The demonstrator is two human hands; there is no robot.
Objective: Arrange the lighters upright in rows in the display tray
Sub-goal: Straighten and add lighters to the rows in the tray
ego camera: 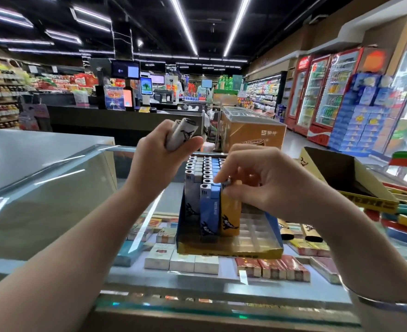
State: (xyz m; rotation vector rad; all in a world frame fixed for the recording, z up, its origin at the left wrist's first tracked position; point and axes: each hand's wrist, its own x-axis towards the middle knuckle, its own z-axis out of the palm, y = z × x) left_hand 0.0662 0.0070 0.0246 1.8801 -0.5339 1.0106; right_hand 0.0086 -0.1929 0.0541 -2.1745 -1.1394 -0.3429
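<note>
Seating the orange lighter in the front row of the tray

Your right hand pinches the top of the orange lighter, which stands beside the blue lighter in the display tray on the glass counter — press it straight down until its top sits level with its neighbours, keeping it upright. Your left hand grips a couple of white lighters above the tray's back rows; keep them clear of the standing rows, and feed the next one into the free slots on the right — one at a time
</note>
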